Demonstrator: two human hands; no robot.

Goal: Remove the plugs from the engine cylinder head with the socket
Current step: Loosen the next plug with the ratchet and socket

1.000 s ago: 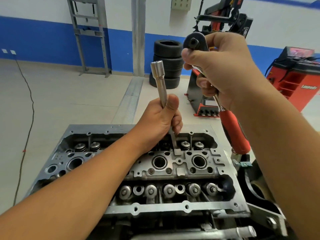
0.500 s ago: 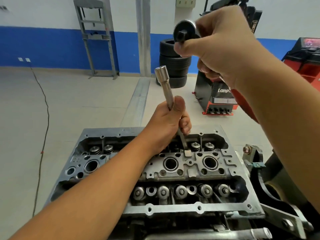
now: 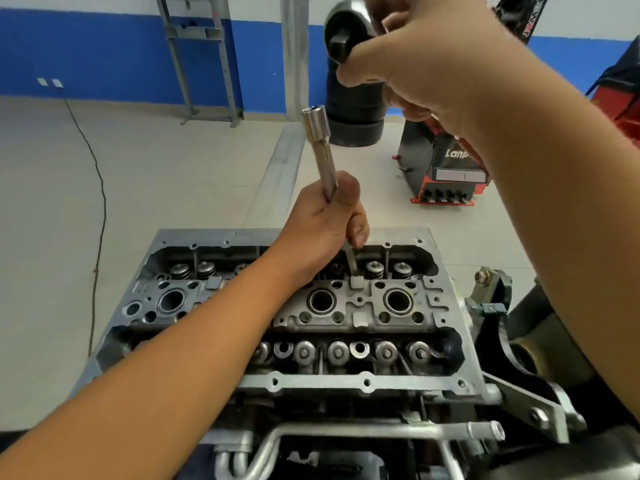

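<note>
Fingers (image 3: pixel 358 233) of the left hand (image 3: pixel 322 230) are wrapped round the middle of the long socket (image 3: pixel 320 150), which stands nearly upright and leans a little away from the person; its open top end rises well above the fist, and its thin lower shaft runs out below the fingers to the cylinder head (image 3: pixel 346 381), at a spot between the two right-hand round wells. The right hand (image 3: pixel 422 64) is raised above and to the right of the socket top, curled round the ratchet (image 3: pixel 341 32), whose square drive stub faces the camera and is apart from the socket. Judging by its look, the socket is stiff polished steel, slender and likely slippery, so a mid-shaft hold keeps it from tipping. No plug can be made out in this view. The ratchet head looks dense; gripping close behind it, as here, should steady the drive for mating.
</note>
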